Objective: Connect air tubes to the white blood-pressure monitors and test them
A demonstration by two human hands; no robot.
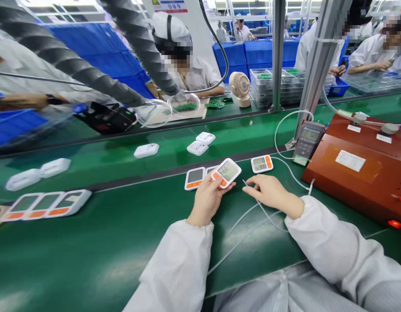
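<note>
A white-and-orange monitor (pixel 226 172) sits tilted in the left hand (pixel 207 197), fingers clamped around it above the green bench (pixel 105 242) — the right hand (pixel 268 190) pinches a thin clear tube (pixel 252 212) just right; two similar monitors (pixel 195 177) lie nearby

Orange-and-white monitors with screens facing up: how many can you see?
7: one in the left hand at, two beside it, one further right, three far left. Others may be hidden.
</note>
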